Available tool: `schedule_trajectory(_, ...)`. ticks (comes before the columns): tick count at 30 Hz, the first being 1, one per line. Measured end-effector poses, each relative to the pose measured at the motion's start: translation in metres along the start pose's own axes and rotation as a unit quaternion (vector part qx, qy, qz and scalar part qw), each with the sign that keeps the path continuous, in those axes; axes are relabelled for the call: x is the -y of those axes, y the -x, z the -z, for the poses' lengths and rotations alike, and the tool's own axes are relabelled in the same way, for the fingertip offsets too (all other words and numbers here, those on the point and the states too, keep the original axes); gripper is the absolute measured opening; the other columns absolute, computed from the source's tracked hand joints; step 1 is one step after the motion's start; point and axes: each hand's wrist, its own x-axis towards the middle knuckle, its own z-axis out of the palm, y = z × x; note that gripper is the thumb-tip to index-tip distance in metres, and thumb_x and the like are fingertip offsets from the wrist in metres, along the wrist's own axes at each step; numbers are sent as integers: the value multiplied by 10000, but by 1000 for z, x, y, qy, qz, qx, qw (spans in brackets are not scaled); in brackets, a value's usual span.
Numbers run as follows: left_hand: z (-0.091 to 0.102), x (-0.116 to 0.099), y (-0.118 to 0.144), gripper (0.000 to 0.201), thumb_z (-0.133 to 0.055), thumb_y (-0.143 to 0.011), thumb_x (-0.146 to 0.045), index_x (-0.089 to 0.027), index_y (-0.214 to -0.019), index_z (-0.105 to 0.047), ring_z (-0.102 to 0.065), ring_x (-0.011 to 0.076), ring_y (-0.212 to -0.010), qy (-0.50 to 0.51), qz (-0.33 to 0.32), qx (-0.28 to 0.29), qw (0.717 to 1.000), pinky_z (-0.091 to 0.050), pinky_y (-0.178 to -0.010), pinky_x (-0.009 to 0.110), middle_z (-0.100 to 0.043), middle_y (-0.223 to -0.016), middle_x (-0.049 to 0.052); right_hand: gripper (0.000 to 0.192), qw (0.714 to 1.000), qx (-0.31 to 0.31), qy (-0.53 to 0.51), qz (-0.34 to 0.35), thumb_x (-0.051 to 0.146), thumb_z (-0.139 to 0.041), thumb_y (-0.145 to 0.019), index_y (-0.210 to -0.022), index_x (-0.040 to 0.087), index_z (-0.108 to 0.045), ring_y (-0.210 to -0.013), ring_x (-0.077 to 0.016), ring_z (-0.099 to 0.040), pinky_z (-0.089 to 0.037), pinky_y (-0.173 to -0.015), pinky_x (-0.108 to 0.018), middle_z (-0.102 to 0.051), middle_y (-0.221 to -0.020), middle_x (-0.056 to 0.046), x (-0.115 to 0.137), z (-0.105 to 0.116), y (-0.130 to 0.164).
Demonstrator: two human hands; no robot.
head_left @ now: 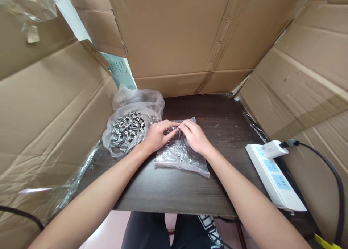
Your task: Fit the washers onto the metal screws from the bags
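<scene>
My left hand (pixel 157 135) and my right hand (pixel 195 137) meet above a clear zip bag (pixel 165 161). Pinched between their fingertips is a small metal bolt (pixel 179 130); the fingers partly hide it. Both hands are closed. Several loose nuts (pixel 178 155) lie on or in the zip bag, just below the hands. More small metal parts show behind the left fingers, too small to make out. Left of my left hand, an open plastic bag (pixel 109 133) holds a heap of metal bolts (pixel 129 127).
Cardboard panels (pixel 176 35) wall in the dark wooden table (pixel 152 191) at the back and both sides. On the right lies a white power strip (pixel 288 196) with a plugged-in adapter (pixel 272 150) and a black cable (pixel 333 169). A printed sheet (pixel 119 71) shows behind the cardboard.
</scene>
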Motion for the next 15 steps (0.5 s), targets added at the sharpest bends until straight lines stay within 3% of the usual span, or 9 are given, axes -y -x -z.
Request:
schedule_trajectory(3, 0, 1, 0, 203, -653, -983, -243, -199, -1154, -754, -707, 130, -765, 1, 1, 2, 1000, -574, -690, 227, -778, -1006, 53, 151, 1000, -3, -13, -10, 281, -482, -935, -797, 235, -524, -819, -201, -542, -409, -786, -331, -563, -779, -2, 0, 0, 1)
schedule_trajectory(10, -1, 2, 1, 186, -673, -968, -227, -190, -1129, -759, -706, 127, -763, 9, -1, 0, 1000, -578, -683, 216, -774, -978, 50, 338, 1000, 8, 7, 6, 343, -410, -983, -674, 227, -481, -789, -198, -538, -400, -783, -345, -511, -770, -20, 1, 1, 0)
schedule_trajectory(15, -1, 2, 1, 194, -677, -966, -215, -189, -1138, -761, -703, 122, -760, 12, -10, -10, 1000, -575, -674, 215, -777, -999, 54, 192, 1000, -3, -4, 0, 308, -486, -944, -778, 227, -540, -808, -197, -537, -406, -794, -335, -547, -786, -6, -1, 0, 0)
